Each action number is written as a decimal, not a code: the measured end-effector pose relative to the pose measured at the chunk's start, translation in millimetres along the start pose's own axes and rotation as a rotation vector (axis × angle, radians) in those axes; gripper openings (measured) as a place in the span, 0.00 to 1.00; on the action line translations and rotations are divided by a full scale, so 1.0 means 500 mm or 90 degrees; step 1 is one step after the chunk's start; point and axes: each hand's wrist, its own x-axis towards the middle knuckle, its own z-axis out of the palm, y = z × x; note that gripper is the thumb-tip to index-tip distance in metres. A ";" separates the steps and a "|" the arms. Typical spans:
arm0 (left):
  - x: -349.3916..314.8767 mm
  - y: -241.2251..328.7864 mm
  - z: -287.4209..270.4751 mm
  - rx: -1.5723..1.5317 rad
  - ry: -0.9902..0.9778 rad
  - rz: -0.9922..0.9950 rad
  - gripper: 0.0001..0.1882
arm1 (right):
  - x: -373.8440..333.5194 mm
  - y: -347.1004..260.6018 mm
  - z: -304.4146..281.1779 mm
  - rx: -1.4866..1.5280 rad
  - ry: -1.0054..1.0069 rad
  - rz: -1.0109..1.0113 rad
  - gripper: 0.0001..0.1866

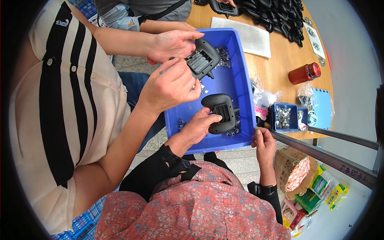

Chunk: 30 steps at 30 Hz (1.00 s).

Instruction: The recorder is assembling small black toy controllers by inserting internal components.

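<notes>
Gripped a black controller (225, 111) by its left side in the left hand (194, 129), clamped firmly enough to hold it clear of the bottom of a blue tub (243, 86), above the near part. Laid the thumb across the edge of the open compartment in its back, with that side facing up. Could not tell the placing of the fingers hidden underneath. Pinched the tub's near right corner in the right hand (264, 146), with the thumb at the rim and the other fingers bent beside it. Wore dark bands at both wrists and a pink flowered garment (196, 200).

Saw a co-worker (96, 76) at the left in a cream and black striped top, holding a second controller (211, 54) over the tub, also with its compartment uppermost. Noted small metal parts (223, 57) scattered in clusters inside the tub.

Saw on the wooden table (264, 68) a white sheet (244, 36), a pile of black pieces (280, 16) toward the far end, a red flask (300, 74) and, near the tub, a small blue box (283, 117) with more metal bits. Found a metal bar (320, 150) just beyond the right hand and, below it, a cardboard box (290, 168) with pink contents.
</notes>
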 end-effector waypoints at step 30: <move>0.055 -0.030 -0.126 0.120 0.047 0.078 0.21 | 0.004 -0.013 -0.002 -0.029 -0.010 0.017 0.12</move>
